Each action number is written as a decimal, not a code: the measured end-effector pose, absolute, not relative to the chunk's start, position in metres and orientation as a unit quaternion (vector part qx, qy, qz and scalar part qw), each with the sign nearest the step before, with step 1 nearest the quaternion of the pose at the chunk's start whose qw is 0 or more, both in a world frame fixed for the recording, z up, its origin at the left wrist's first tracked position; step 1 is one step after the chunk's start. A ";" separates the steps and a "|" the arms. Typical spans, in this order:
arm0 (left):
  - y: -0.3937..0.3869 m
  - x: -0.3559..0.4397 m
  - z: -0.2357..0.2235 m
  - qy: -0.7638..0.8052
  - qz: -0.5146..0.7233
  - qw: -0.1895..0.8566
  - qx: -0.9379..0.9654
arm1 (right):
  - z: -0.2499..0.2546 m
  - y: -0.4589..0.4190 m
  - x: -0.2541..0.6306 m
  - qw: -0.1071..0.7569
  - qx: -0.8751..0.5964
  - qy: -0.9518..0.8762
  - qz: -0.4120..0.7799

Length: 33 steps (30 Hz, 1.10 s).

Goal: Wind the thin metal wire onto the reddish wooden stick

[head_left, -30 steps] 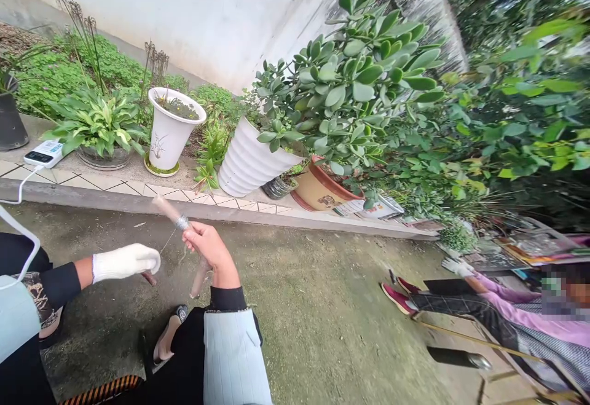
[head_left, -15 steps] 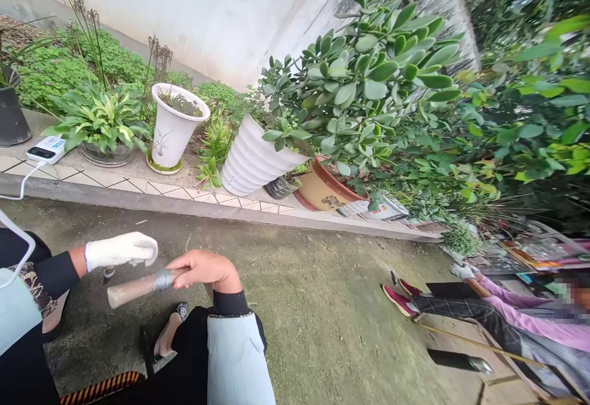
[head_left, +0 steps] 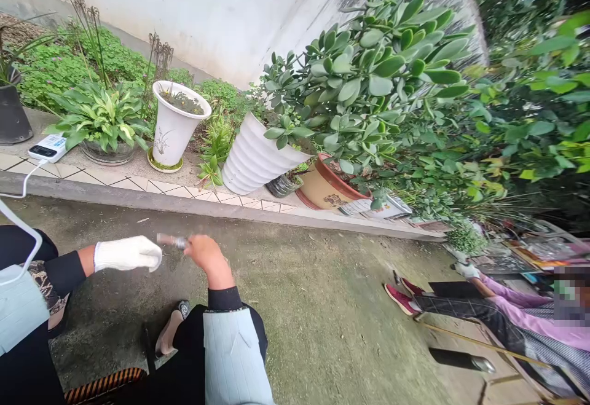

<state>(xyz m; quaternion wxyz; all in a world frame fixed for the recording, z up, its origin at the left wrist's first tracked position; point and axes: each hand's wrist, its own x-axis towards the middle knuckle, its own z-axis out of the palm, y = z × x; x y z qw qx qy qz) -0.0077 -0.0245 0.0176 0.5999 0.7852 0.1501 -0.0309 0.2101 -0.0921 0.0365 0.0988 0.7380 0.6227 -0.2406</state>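
Note:
My left hand (head_left: 131, 254), in a white knitted glove, is low at the left of the head view. Its fingers are curled together, and whatever they pinch is hidden. My bare right hand (head_left: 206, 252) grips a short, pale wooden-looking stick (head_left: 166, 239) with a silvery wrapping near the fingers. The stick is blurred and points left, its far end close to the gloved fingertips. Whether the stick touches the glove I cannot tell. Both hands are above the concrete ground, in front of my knees.
A tiled ledge (head_left: 184, 192) carries a white pot (head_left: 170, 131), a ribbed white planter (head_left: 258, 158), a tan pot (head_left: 325, 185) and a small white device (head_left: 48, 148) with a cable. At the right sits another person with a gloved hand (head_left: 466, 270).
The stick has swung up from its low slant and now looks shorter and blurred. My right hand has turned and shifted slightly right; my left hand has moved slightly right.

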 end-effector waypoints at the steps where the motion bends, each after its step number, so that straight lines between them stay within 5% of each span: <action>1: -0.021 -0.008 0.018 0.145 -0.005 0.599 0.788 | 0.037 -0.094 0.212 0.151 0.701 0.633 -0.292; 4: -0.012 -0.008 0.016 0.161 0.041 0.625 0.763 | 0.042 -0.103 0.220 0.163 0.558 0.647 -0.494; 7: -0.007 -0.007 0.008 0.223 0.053 0.650 0.725 | 0.051 -0.110 0.225 -0.023 0.446 0.634 -0.631; 11: -0.015 -0.004 -0.002 0.263 0.068 0.597 0.754 | 0.055 -0.108 0.226 -0.285 0.487 0.569 -0.599; 15: -0.031 -0.001 -0.005 0.231 0.040 0.592 0.771 | 0.045 -0.097 0.222 -0.392 0.570 0.513 -0.508; 18: -0.036 -0.001 0.002 0.168 -0.018 0.625 0.762 | 0.038 -0.092 0.219 -0.339 0.659 0.527 -0.416; 23: -0.027 -0.002 0.015 0.141 0.016 0.585 0.799 | 0.037 -0.093 0.215 -0.049 0.764 0.594 -0.248; 27: -0.019 -0.003 0.013 0.146 0.015 0.596 0.789 | 0.040 -0.100 0.218 0.102 0.612 0.642 -0.450; 29: -0.018 -0.004 0.010 0.135 0.008 0.614 0.777 | 0.043 -0.104 0.220 0.076 0.494 0.634 -0.589; 33: -0.017 -0.005 0.004 0.117 0.019 0.621 0.774 | 0.050 -0.108 0.226 -0.172 0.430 0.590 -0.661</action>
